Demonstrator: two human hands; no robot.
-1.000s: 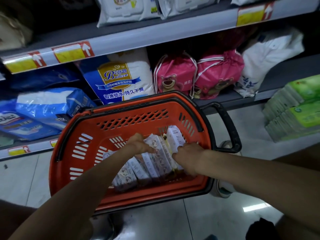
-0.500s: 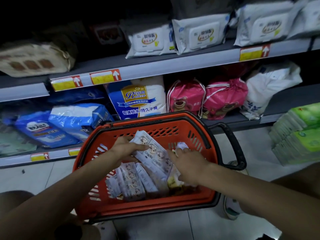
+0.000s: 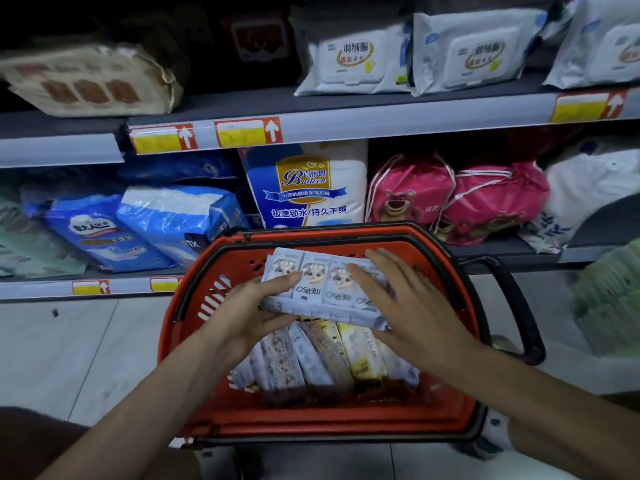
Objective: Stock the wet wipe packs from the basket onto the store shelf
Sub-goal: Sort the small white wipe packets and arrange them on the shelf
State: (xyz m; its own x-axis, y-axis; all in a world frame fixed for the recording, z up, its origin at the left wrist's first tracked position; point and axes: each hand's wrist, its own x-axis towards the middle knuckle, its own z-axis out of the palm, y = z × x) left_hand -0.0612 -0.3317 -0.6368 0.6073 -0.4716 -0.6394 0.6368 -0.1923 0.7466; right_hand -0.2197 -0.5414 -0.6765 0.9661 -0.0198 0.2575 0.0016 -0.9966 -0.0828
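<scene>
An orange basket (image 3: 221,407) with a black handle stands on the floor below me. Above it I hold a flat bundle of small wet wipe packs (image 3: 322,289), white with cartoon prints. My left hand (image 3: 252,313) grips the bundle's left end, thumb on top and fingers underneath. My right hand (image 3: 412,306) lies flat on the bundle's right half with straight fingers. Several more wipe packs (image 3: 318,362) lie in the basket beneath. The upper shelf (image 3: 398,119) carries large white wipe packs (image 3: 353,60).
The lower shelf holds blue diaper packs (image 3: 138,226), a white and blue pack (image 3: 308,185), pink bear drawstring bags (image 3: 450,199) and a white bag. Green packs (image 3: 609,299) are stacked at the right. A beige package (image 3: 90,81) sits on the upper left shelf. White floor tiles lie at the left.
Both hands have lifted a bundle of wipe packs out of the basket and turned it flat above the rim. My view has tilted up, showing more of the upper shelf.
</scene>
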